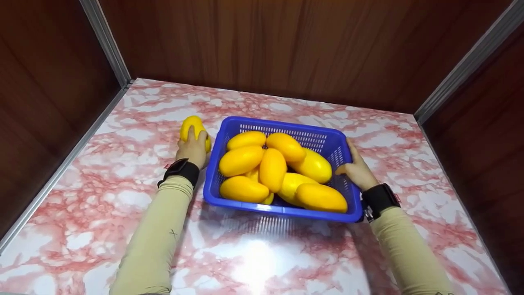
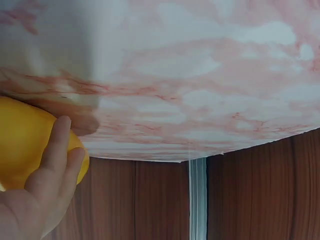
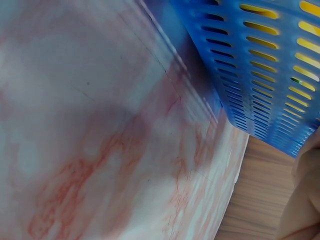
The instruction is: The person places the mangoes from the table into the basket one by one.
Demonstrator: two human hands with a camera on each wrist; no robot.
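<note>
A blue plastic basket (image 1: pixel 282 210) with slotted walls stands mid-table, holding several yellow mangoes (image 1: pixel 273 170). To its left, my left hand (image 1: pixel 192 150) grips another yellow mango (image 1: pixel 191 122), fingers spread over its top. The left wrist view shows that mango (image 2: pixel 22 137) with fingers curved along its side; the thumb is hidden there. My right hand (image 1: pixel 361 170) grips the basket's right rim, thumb inside and fingers outside. In the right wrist view, part of the right hand (image 3: pixel 305 195) shows beside the slotted wall (image 3: pixel 260 65), yellow fruit visible through the slots.
The tabletop (image 1: pixel 123 176) has a red and white marbled surface. Dark wood-grain panels (image 1: pixel 266 45) enclose it at the back and both sides, with metal strips (image 1: pixel 108 49) at the corners. A bright light reflection lies in front of the basket.
</note>
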